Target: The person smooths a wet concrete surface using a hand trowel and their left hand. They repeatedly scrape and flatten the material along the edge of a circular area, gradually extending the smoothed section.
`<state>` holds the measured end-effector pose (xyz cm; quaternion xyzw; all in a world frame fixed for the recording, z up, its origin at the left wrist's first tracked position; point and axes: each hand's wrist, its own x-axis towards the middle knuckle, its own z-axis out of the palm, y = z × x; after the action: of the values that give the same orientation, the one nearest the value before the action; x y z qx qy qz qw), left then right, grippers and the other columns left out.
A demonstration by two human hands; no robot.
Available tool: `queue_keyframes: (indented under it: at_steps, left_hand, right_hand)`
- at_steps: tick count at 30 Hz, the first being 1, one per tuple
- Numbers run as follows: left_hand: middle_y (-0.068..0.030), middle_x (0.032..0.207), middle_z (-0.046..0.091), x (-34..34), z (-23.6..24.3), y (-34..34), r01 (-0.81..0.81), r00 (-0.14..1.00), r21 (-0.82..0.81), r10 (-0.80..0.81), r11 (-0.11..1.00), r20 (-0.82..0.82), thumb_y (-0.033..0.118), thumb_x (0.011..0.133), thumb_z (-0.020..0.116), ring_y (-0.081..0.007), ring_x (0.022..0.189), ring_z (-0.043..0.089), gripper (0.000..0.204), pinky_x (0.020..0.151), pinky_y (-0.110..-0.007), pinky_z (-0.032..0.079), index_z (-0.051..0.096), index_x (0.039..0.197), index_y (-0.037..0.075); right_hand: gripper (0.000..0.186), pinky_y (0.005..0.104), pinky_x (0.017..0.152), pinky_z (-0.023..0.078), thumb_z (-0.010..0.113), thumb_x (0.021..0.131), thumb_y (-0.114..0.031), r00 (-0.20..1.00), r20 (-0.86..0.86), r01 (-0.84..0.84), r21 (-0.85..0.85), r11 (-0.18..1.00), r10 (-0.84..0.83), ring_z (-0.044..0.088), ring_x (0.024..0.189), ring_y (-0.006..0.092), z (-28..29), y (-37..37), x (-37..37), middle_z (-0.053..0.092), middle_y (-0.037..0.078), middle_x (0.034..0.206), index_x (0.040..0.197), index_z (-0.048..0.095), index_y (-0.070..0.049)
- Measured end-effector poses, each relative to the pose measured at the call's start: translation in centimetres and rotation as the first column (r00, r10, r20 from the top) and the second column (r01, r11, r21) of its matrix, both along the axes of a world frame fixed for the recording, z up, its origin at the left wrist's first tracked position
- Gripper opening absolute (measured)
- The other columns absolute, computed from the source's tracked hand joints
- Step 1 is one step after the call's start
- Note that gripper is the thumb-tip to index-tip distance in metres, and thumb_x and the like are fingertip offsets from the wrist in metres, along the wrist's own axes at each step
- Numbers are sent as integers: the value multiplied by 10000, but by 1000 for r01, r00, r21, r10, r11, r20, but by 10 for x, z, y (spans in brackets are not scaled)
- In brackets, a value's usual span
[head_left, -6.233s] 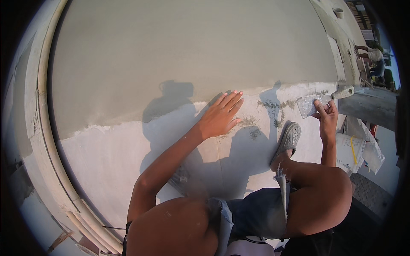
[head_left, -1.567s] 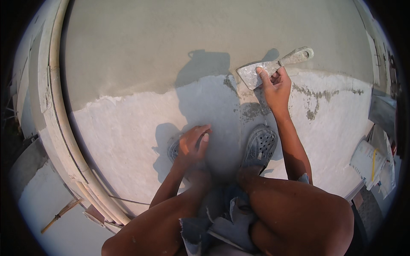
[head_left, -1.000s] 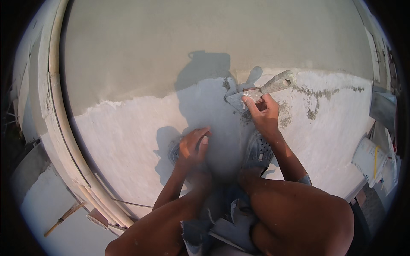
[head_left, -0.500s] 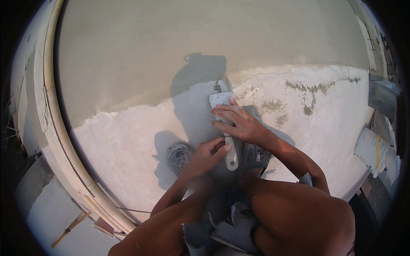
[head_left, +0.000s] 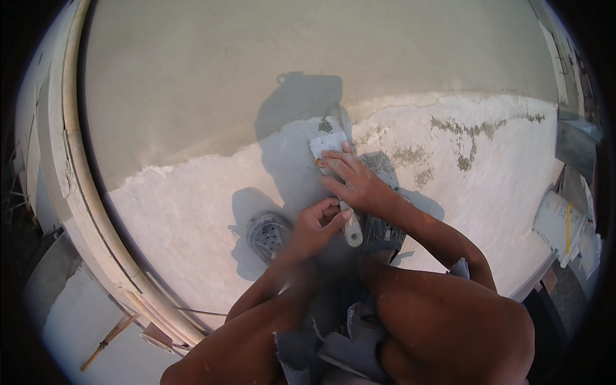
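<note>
A putty knife [head_left: 328, 145] with a pale, plaster-smeared blade and a mottled grey handle lies slantwise between my hands, blade away from me. Around its handle my left hand [head_left: 317, 224] is closed, thumb on top and fingers curled underneath. My right hand [head_left: 357, 182] reaches across the blade's lower part, fingers bent over it and gripping it. A small rust-coloured patch shows by the right fingertips; what it belongs to I cannot tell. Beneath is a whitish dry surface [head_left: 192, 218]. Beyond a ragged edge it turns into a smooth grey coat [head_left: 192, 77].
My dark perforated clogs [head_left: 268, 236] stand on either side of the tool. Rough grey crumbs [head_left: 471, 135] mark the surface at the right. A pale pole [head_left: 76, 122] borders the left side. A folded white sack [head_left: 557, 221] lies at the right edge, and a brush-like stick [head_left: 106, 343] at lower left.
The putty knife has turned slightly, its handle end shifting up and to the right and its blade a little left. Both hands have moved slightly with it and keep their hold.
</note>
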<state>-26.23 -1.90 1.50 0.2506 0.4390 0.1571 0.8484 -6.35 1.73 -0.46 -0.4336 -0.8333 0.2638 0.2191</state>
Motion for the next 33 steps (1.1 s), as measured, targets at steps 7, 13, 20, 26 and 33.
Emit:
queue_keyframes:
  at_steps: [7,13,20,26,33]
  left_hand:
    - [-123,1148,764,4,-6,5,-9,1000,14,9,1000,-26,161,1073,661,-126,1038,695,317,937,-292,540,617,1301,-54]
    - [-106,1106,767,9,-5,0,-61,997,50,63,997,-37,180,1072,669,-119,1006,695,318,901,-279,536,620,1284,-51]
    - [-89,1069,779,16,-4,5,-129,991,49,130,990,-19,212,1067,685,-90,924,687,313,804,-254,524,633,1257,-32]
    - [-140,1110,781,20,-9,17,-157,987,86,159,984,-18,178,1076,658,-149,996,730,287,907,-298,564,621,1255,-43]
    - [-113,1085,782,21,-9,14,-146,987,104,152,984,-59,196,1073,671,-113,947,708,306,847,-273,545,622,1260,-41]
  right_hand:
    - [258,676,1189,413,702,826,-101,998,-57,23,18,1000,-22,553,1374,360,0,17,3,598,150,1343,1067,647,-29]
    - [235,654,1188,433,695,823,-95,1000,-1,3,29,1000,-3,544,1378,342,1,11,2,596,131,1305,1044,643,-36]
    - [243,636,1186,449,700,813,-85,998,26,49,74,996,-51,552,1352,331,-2,20,2,587,116,1293,1045,639,-46]
    - [241,647,1210,408,716,832,-58,999,-13,41,35,999,-41,549,1384,356,-1,33,3,593,121,1329,1065,653,-51]
    - [239,641,1179,452,706,809,-55,998,-37,50,65,997,-47,552,1350,334,-1,38,3,587,118,1309,1040,645,-47]
